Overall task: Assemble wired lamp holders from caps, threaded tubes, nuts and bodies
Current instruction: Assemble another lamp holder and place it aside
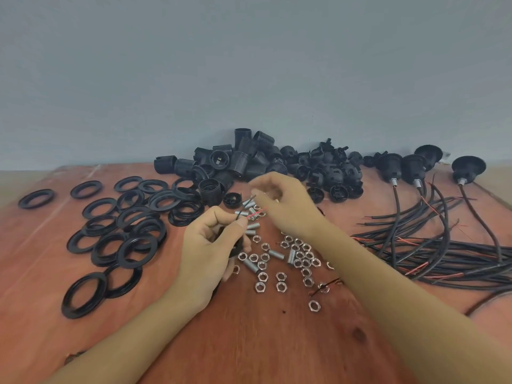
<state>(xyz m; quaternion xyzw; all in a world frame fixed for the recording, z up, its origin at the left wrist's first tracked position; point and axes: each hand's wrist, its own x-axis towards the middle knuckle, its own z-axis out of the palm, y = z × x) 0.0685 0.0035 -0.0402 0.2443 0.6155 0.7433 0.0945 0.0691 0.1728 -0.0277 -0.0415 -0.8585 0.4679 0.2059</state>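
My left hand [213,242] grips a black part low in its palm and pinches thin black and red wires [249,214] that stick out toward the right. My right hand [279,198] hovers just above those wire ends with its fingers curled; it is blurred and whether it pinches a wire is unclear. Silver nuts [279,275] and short threaded tubes [277,254] lie scattered under both hands. Black threaded bodies [235,162] are piled at the back, caps [327,173] beside them. Three assembled holders [415,167] stand at the back right.
Several black rings [124,231] cover the left of the reddish wooden table [249,342]. A bundle of black and red cables [443,250] lies on the right. A grey wall rises behind the table.
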